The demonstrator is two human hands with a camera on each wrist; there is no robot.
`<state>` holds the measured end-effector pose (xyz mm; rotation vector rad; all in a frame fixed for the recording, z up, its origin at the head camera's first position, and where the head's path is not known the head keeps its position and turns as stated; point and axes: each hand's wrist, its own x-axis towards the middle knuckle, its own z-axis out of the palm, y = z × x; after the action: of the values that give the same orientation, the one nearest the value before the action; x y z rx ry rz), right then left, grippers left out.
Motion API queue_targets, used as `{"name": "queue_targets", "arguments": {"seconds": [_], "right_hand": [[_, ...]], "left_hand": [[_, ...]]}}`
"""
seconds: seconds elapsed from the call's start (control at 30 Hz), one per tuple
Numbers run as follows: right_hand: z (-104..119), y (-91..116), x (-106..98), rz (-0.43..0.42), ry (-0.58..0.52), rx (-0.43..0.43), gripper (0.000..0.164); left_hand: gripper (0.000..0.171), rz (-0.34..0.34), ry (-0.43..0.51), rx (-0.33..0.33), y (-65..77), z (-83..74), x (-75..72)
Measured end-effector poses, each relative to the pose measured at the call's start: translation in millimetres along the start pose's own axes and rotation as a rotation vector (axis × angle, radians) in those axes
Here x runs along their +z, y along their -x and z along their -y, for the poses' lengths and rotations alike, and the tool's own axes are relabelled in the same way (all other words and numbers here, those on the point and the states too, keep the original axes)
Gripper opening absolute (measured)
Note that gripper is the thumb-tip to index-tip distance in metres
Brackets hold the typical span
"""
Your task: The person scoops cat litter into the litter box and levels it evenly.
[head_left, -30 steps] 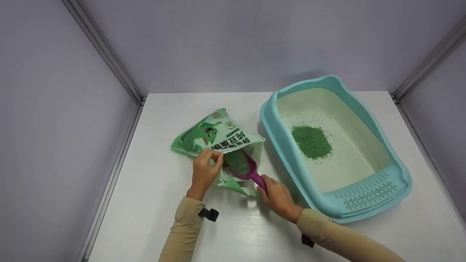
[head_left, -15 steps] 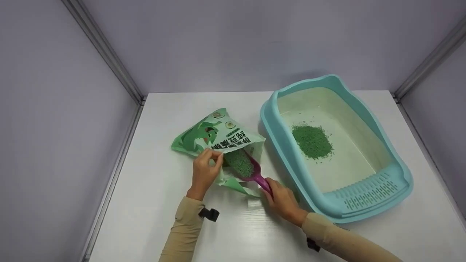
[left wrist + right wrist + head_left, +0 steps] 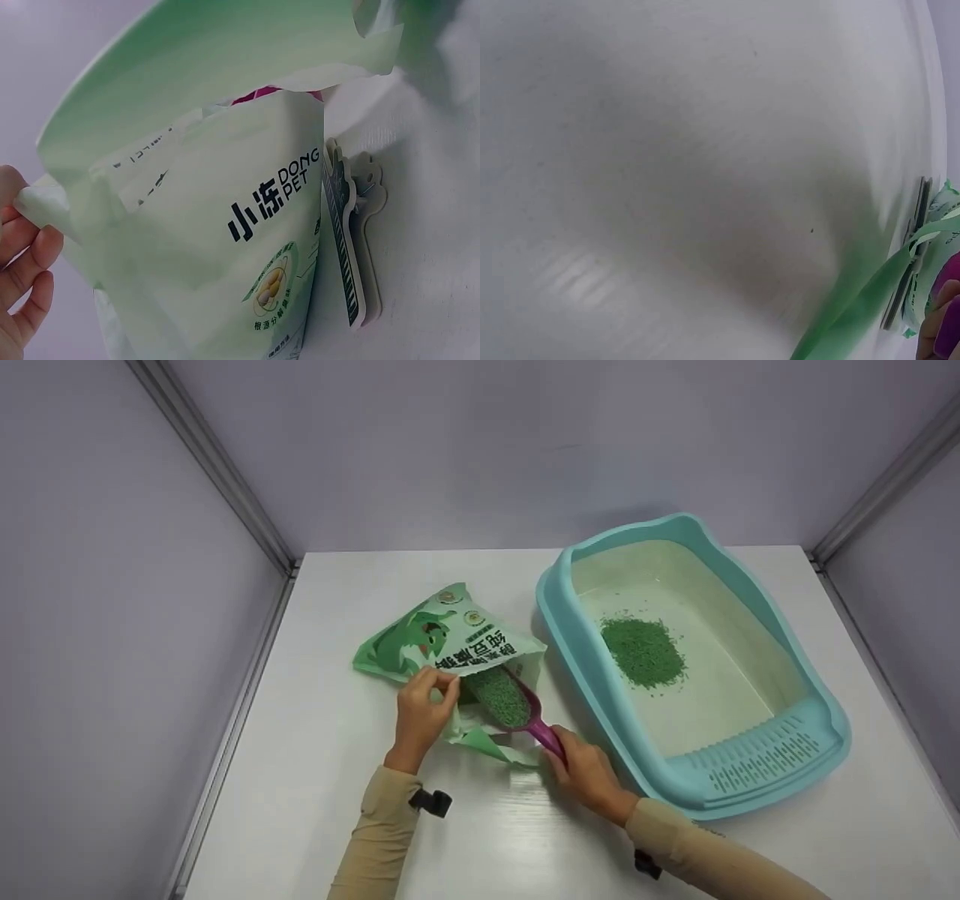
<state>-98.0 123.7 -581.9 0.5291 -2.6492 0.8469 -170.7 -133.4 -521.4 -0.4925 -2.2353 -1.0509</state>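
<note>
My left hand [image 3: 421, 718] pinches the edge of the torn mouth of a green bag [image 3: 457, 637] printed with a cartoon; the left wrist view shows thumb and fingers on the bag's film [image 3: 46, 204]. In my right hand [image 3: 589, 774] is the handle of a purple scoop [image 3: 546, 735]. Green litter pellets [image 3: 504, 703] fill the scoop, whose front end stays hidden under the bag's upper flap. Only a bit of the purple scoop and a few fingers [image 3: 936, 319] show at the right wrist view's edge.
A light blue litter box [image 3: 581, 660] stands right of the bag, with a small pile of green pellets [image 3: 643, 652] inside. A pale clip [image 3: 356, 232] with a dark striped edge lies on the white table beside the bag. Walls border the table at the back and sides.
My right hand has drawn the scoop back slightly, down and to the right, so more of the pellet load shows. The left hand and the bag stay put.
</note>
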Motion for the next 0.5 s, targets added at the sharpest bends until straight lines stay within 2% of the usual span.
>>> {"name": "queue_targets", "arguments": {"seconds": [0.2, 0.5], "right_hand": [[-1.2, -1.3, -4.0, -0.01, 0.001, -0.008, 0.032], [3.1, 0.0, -14.3, 0.021, -0.036, 0.02, 0.032]], "left_hand": [[0.01, 0.0, 0.004, 0.007, -0.5, -0.5, 0.1], [0.008, -0.011, 0.008, 0.001, 0.9, 0.2, 1.0]]}}
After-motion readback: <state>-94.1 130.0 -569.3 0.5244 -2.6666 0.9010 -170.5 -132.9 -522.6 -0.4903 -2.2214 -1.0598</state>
